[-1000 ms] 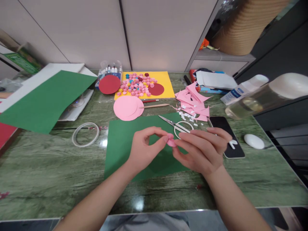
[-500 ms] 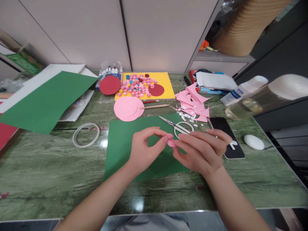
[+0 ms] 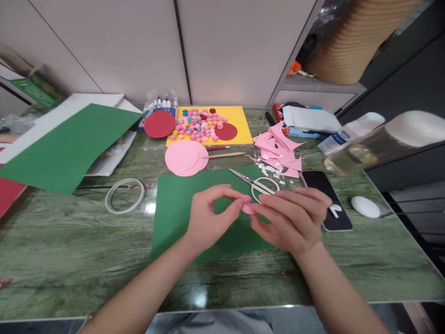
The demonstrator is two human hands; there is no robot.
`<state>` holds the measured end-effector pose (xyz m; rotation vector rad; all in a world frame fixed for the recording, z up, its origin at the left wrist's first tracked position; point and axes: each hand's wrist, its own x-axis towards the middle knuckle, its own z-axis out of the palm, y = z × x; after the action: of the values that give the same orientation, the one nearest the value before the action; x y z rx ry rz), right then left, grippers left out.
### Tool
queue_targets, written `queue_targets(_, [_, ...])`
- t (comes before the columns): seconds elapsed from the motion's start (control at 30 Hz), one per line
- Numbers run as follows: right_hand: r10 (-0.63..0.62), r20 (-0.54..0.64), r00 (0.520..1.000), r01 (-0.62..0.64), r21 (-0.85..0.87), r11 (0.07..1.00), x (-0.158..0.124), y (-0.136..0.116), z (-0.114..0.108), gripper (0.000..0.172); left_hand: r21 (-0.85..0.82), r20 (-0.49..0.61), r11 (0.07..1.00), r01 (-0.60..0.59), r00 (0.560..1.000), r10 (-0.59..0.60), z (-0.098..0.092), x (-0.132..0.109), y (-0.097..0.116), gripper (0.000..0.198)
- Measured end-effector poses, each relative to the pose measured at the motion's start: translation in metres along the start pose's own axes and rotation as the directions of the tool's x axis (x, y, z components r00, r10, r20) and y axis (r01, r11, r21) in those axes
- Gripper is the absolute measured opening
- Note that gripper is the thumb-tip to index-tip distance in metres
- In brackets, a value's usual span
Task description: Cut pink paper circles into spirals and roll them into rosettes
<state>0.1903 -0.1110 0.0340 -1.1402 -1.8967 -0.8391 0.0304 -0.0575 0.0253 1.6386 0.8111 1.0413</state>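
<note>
Pinching a small pink paper piece (image 3: 248,208) between thumb and forefinger, the left hand (image 3: 210,218) has it by its upper left side, while the right hand (image 3: 295,220) grasps the opposite edge with its fingertips, the other fingers fanned out loosely. From where I stand, the piece looks curled, and it sits up in the air between the two hands, over a green sheet (image 3: 174,208) on the marbled table (image 3: 69,260). Just beyond the fingers lie scissors (image 3: 253,181) with pale handles, blades pointing away to the left, partly on that sheet. Past them I see pink circles (image 3: 182,158) overlapping one another, a wooden pencil (image 3: 227,155) beside them, and pink offcuts (image 3: 278,144) heaped to the right with white bits (image 3: 269,169) scattered at their near side. At the back, a crowd of small rolled pieces (image 3: 200,130), mostly pink, covers much of a yellow sheet (image 3: 243,123), next to a dark red circle (image 3: 227,132). A phone (image 3: 318,181) rests near the right hand, partly hidden by it, and a roll of tape (image 3: 121,211) lies well to the left.
</note>
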Motion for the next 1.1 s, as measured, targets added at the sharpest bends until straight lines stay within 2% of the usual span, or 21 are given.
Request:
queue_targets(0.27, [0.001, 0.024, 1.0, -0.001, 0.01, 1.0, 0.0, 0.0, -0.002, 0.017, -0.024, 0.016, 1.0, -0.009, 1.0, 0.009, 0.0, 0.0, 0.001, 0.007])
queue_targets(0.53, [0.101, 0.083, 0.991, -0.111, 0.121, 0.987, -0.002, 0.0, 0.001, 0.023, -0.02, 0.043, 1.0, 0.003, 0.999, -0.002, -0.002, 0.001, -0.001, 0.007])
queue_targets(0.67, [0.234, 0.184, 0.955, -0.271, 0.216, 0.938, 0.004, -0.001, 0.001, 0.019, -0.029, 0.076, 1.0, 0.006, 0.997, -0.003, -0.004, 0.003, -0.001, 0.009])
queue_targets(0.8, [0.309, 0.283, 0.908, -0.387, 0.285, 0.877, 0.007, 0.0, 0.001, 0.015, -0.029, 0.089, 0.999, 0.028, 0.996, -0.025, -0.005, 0.005, -0.002, 0.009])
queue_targets(0.97, [0.364, 0.365, 0.857, -0.48, 0.305, 0.823, 0.008, 0.0, 0.001, 0.011, -0.03, 0.11, 0.998, 0.054, 0.993, -0.05, -0.004, 0.005, -0.004, 0.009])
queue_targets(1.1, [0.375, 0.403, 0.835, -0.512, 0.317, 0.799, 0.009, 0.001, 0.0, 0.008, -0.017, 0.138, 0.995, 0.099, 0.986, -0.095, -0.006, 0.007, -0.003, 0.011])
